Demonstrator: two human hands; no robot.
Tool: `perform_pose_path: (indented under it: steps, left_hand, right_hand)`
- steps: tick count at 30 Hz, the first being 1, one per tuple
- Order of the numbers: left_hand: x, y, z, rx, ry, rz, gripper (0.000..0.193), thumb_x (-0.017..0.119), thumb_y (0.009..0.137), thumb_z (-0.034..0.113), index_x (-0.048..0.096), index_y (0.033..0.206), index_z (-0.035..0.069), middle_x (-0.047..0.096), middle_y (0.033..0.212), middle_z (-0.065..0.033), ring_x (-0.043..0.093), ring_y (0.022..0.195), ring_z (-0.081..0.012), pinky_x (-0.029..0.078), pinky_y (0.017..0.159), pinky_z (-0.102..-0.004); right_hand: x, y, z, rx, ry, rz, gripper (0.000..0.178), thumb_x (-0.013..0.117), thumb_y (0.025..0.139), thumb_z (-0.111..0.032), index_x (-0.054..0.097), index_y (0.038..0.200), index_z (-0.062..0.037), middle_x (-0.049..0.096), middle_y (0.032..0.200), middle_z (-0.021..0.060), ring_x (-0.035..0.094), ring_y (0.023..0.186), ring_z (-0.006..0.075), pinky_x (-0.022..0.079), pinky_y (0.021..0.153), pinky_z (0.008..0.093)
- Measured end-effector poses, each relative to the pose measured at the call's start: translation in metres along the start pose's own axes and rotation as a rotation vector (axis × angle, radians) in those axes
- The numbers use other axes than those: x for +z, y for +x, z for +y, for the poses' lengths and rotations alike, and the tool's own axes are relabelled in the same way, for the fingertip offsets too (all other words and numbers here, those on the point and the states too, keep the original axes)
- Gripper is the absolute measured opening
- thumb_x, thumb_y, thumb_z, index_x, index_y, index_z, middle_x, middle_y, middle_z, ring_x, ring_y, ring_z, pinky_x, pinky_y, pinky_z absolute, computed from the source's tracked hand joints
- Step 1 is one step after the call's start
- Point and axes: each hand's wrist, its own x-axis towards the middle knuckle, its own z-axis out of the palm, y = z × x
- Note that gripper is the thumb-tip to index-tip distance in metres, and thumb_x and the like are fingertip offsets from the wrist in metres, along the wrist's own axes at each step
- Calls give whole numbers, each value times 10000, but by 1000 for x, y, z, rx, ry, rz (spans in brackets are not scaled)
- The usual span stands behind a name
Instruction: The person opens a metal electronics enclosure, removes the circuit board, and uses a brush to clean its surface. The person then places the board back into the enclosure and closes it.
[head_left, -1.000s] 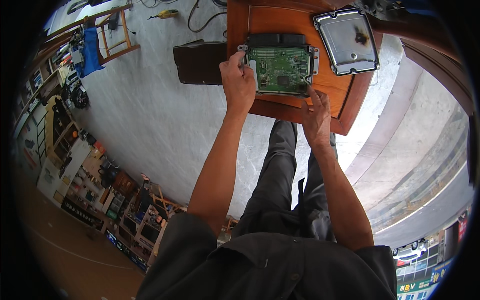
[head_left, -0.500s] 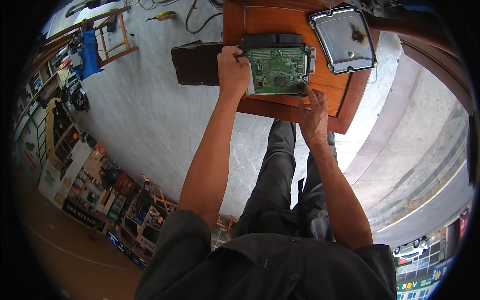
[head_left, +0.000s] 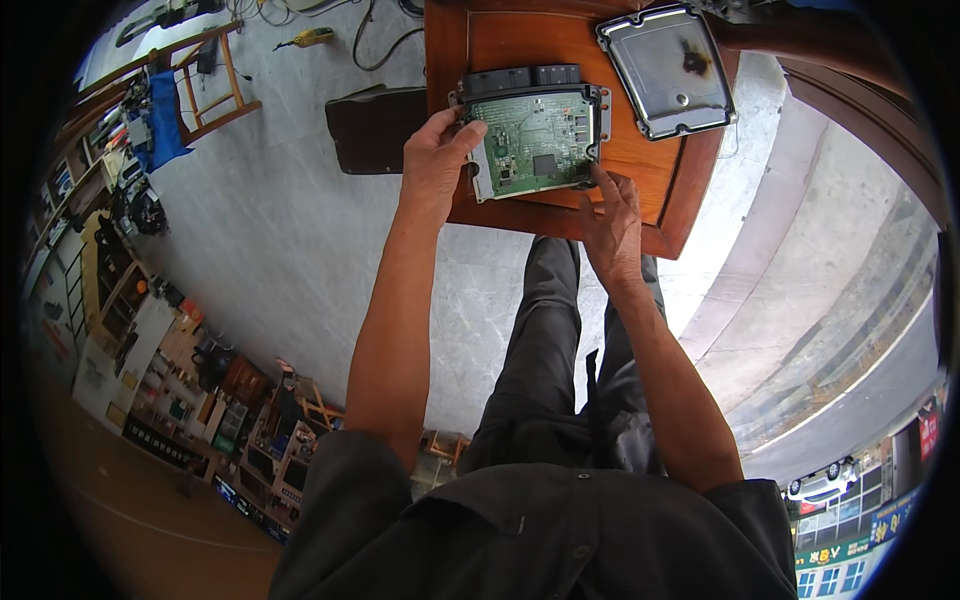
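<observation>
An electronic control unit point(head_left: 545, 150) with its green circuit board exposed lies at a slight slant over the wooden tabletop. Black connector blocks point(head_left: 522, 77) line its far edge. My left hand point(head_left: 435, 160) grips the unit's left side, thumb over the rim and the other fingers partly hidden at the edge. At the near right corner, my right hand point(head_left: 613, 225) has its fingertips against the housing. Its thumb is just below the near edge. Farther right rests a silvery metal cover point(head_left: 665, 75) with a dark scorched spot.
The reddish-brown wooden table point(head_left: 655, 185) has a raised border. A dark brown flat panel point(head_left: 375, 130) adjoins its left side. On the grey floor lie a yellow-handled tool point(head_left: 308, 38) and a dark cable point(head_left: 362, 40). Cluttered shelves point(head_left: 200, 370) stand at the left.
The unit has turned slightly anticlockwise. My left hand has slid from its far left corner down to the left side. The whole view has shifted a little.
</observation>
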Motion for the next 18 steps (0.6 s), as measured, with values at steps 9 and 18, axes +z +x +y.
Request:
perform_pose_path:
  steps: [9,18]
  left_hand:
    - [-48,-20,16,48,-251,-49,350,670,961,105,611,1276,-38,683,1108,-46,621,965,-121,490,914,-285]
    - [-142,-78,2,-18,-445,69,290,576,1020,96,571,1299,19,662,1232,-62,608,1113,-172,447,1037,-362]
  right_hand:
    - [-20,5,-2,106,182,-12,308,626,943,-73,649,1248,-39,633,1152,161,673,1044,277,588,850,363]
    - [-28,4,-1,174,268,-113,352,612,1000,-256,653,1249,-11,709,1068,130,693,999,242,540,883,350]
